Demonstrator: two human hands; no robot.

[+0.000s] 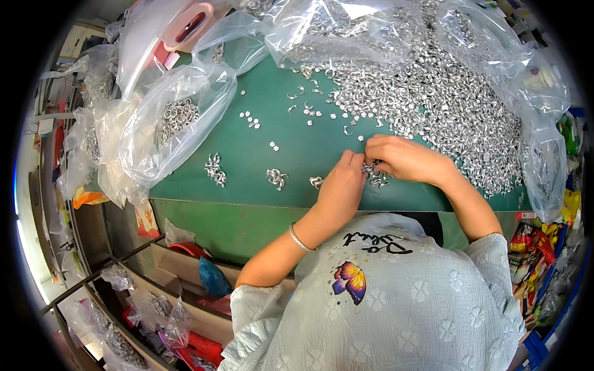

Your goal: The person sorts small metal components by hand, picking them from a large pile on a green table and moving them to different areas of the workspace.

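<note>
My left hand (342, 188) and my right hand (401, 158) meet near the front edge of the green tabletop (247, 170). Fingers of both are closed in a pinch on small curved silver metal pieces (370, 167), whose far side the fingertips partly hide. Just below my right fingers lies a cluster of similar pieces (378, 180). A smaller cluster (317, 182) sits beside my left hand. Farther left are two more little groups, a round one (276, 179) and a longer one (216, 169).
A large heap of silver pieces (445, 93) spreads over the far right, edged by clear plastic bags (544, 136). Tiny flower-shaped bits (274, 146) dot the middle. At left stands an opened bag (179, 117) with metal rings; a pink tray (179, 28) lies behind it.
</note>
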